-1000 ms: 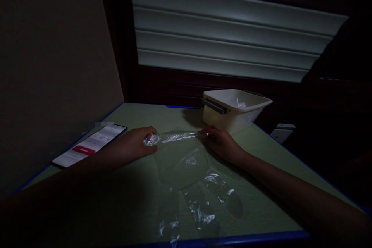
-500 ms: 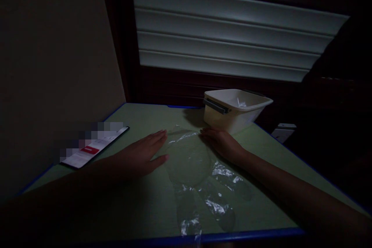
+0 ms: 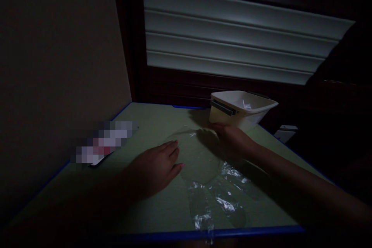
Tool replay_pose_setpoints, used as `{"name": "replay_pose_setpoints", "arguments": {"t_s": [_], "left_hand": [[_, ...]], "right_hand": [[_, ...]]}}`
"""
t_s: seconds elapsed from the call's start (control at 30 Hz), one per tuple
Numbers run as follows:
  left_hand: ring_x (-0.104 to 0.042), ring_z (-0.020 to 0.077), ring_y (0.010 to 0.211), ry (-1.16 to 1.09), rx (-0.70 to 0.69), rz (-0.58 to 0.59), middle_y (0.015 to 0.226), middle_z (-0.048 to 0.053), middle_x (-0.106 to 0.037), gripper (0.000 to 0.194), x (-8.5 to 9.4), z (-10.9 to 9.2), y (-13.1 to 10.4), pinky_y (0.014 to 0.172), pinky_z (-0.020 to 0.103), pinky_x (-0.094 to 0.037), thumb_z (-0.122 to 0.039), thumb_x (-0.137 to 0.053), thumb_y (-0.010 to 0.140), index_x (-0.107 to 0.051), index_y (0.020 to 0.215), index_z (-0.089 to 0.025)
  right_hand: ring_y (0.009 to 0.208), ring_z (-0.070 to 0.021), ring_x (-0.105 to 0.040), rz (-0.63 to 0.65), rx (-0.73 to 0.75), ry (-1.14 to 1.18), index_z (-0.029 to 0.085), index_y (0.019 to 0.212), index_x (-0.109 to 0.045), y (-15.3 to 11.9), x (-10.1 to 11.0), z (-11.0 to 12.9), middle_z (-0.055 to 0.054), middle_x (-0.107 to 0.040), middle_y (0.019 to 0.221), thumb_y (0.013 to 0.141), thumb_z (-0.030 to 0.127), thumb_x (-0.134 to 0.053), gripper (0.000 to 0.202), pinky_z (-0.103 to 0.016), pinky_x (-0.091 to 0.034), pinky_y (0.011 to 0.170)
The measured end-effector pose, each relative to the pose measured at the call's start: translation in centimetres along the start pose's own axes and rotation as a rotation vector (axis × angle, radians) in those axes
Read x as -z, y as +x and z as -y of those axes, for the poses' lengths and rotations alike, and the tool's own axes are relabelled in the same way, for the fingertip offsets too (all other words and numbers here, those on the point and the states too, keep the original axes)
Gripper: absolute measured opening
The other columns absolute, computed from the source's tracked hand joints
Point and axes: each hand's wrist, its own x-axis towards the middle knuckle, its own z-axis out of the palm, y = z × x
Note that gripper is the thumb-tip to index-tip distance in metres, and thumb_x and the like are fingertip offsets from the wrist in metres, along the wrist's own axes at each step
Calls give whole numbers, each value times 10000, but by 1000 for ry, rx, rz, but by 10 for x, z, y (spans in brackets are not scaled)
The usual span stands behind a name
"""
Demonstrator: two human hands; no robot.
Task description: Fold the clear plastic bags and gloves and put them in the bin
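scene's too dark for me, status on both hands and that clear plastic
Left hand open at plastic's edge; right hand above. Clear plastic spread flat. Bin behind.

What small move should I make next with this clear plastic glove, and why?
I'd probably slide the glove slightly away from you, since one of its fingers reaches over the table's blue near edge.

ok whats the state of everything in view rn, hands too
clear plastic glove: laid out on the table, creased, fingers toward the near edge
bin: upright, lid off, something small and pale inside
phone: lying on the table, screen mostly pixelated
left hand: open, fingers by the glove's left side
right hand: fingers bent, near the bin, grip too dark to tell
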Motion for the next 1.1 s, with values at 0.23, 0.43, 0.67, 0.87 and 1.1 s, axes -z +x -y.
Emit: {"name": "replay_pose_setpoints", "arguments": {"t_s": [0.23, 0.43, 0.67, 0.87, 1.1], "left_hand": [[-537, 352, 1271, 76, 57, -20, 1327, 241, -594, 466, -9, -10, -3, 1024, 463, -478, -414, -412, 985, -640, 1234, -92], [-606, 342, 1188, 137, 17, -25, 1197, 220, -678, 388, -6, -13, -2, 971, 450, -518, -359, -505, 956, -661, 1198, -97], [-571, 363, 1234, 24, 123, 8, 1289, 238, -622, 420, -3, -16, -1, 981, 459, -519, -318, -530, 934, -620, 1294, -121], [-602, 367, 1194, -16, 90, -73, 1246, 254, -643, 344, -8, -12, -3, 957, 472, -539, -272, -554, 910, -698, 1183, -122], [-645, 367, 1127, -15, 48, -163, 1214, 249, -663, 312, -12, -9, -5, 897, 474, -579, -260, -597, 887, -719, 1134, -114]], "right_hand": [[1293, -281, -540, 220, 223, 20, 125, 1348, -575, 24, -26, 59, -164, -583, 1378, 978, 274, -389, 440, -454, -433, 1082], [1451, -265, -293, 465, 301, -50, 24, 1461, -401, 23, -53, 53, -209, -344, 1541, 1018, 369, -299, 571, -450, -262, 1188], [1494, -250, -143, 552, 305, -170, 77, 1533, -255, 21, -55, 40, -182, -215, 1598, 1021, 511, -216, 673, -475, -147, 1213], [1494, -275, -144, 524, 161, -206, 72, 1537, -247, 23, -43, 12, -191, -188, 1598, 989, 610, -190, 770, -504, -167, 1204], [1485, -294, -181, 482, -4, -297, 47, 1530, -265, 23, -35, -11, -190, -221, 1595, 946, 685, -128, 876, -474, -205, 1200]]}}
